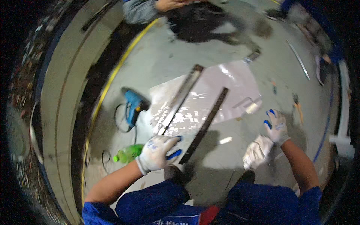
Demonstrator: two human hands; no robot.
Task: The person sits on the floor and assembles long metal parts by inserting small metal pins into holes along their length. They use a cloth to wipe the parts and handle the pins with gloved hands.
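My left hand (158, 153), in a white work glove with blue fingertips, is held with its fingers apart and nothing visible between them. Just beyond it is the near end of a pale metal strip (183, 90). A dark, narrow bar (205, 125) slants away to the right of that hand. My right hand (277, 127), gloved the same way, has its fingers spread, next to a crumpled white cloth (258, 152). Both long pieces lie partly over a shiny clear plastic sheet (232, 75) on the floor.
A blue corded power tool (133, 107) and a green bottle (129, 153) lie on the left. Orange-handled pliers (298, 108) and a thin metal rod (299, 60) are on the right. Another person's hand (172, 4) appears at the top. Yellow floor tape (112, 77) runs along the left.
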